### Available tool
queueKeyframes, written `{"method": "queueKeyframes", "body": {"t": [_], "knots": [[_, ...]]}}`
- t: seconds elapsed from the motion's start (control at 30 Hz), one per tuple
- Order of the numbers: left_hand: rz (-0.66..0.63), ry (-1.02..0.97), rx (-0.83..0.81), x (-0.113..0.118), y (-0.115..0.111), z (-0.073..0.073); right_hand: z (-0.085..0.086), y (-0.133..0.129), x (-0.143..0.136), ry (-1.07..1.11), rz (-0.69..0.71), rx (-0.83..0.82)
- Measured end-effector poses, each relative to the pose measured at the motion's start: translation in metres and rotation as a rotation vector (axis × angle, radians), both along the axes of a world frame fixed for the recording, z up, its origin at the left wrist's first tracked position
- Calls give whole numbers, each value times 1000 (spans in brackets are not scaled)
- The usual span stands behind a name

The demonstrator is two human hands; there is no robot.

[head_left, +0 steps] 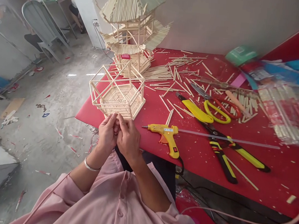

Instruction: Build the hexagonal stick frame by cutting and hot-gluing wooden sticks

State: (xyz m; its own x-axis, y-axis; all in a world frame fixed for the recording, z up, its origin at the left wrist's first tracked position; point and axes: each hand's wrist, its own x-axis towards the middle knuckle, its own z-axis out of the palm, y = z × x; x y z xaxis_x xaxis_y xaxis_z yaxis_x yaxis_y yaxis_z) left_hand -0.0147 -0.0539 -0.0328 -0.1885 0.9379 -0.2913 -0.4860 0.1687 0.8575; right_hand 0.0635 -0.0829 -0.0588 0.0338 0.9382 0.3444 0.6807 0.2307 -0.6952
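My left hand (108,132) and my right hand (128,136) meet at the near edge of a hexagonal stick frame (120,100). Fingers and thumbs of both are pinched together; whatever lies between them is too small to make out. The frame has a base of concentric sticks, with upright posts and a rim of thin sticks. Behind it stands a tiered stick pagoda (133,30) with sloping roofs. A yellow glue gun (167,134) lies right of my hands, its nozzle pointing left and a long glue stick in its back.
Loose sticks (158,72) are strewn over the red table (186,174). Pliers-like cutters (225,146), a yellow knife (197,109), scissors (217,111) and bagged sticks (282,113) lie right. A chair (45,26) and people are at the far left.
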Motion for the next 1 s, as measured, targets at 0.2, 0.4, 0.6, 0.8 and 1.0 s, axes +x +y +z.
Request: {"method": "queueKeyframes", "body": {"t": [0.2, 0.4, 0.6, 0.8, 1.0], "knots": [[-26, 3, 8, 0, 0, 0, -4, -1, -1, -28, -7, 1], [-26, 11, 7, 0, 0, 0, -4, -1, -2, -37, -17, -8], [-14, 7, 15, 0, 1, -2, -4, -1, -3, -40, -24, -3], [9, -5, -7, 0, 1, -1, -1, -1, -3, -47, -17, -5], [34, 12, -33, 3, 0, 3, 0, -1, -3, -46, -11, -4]]}}
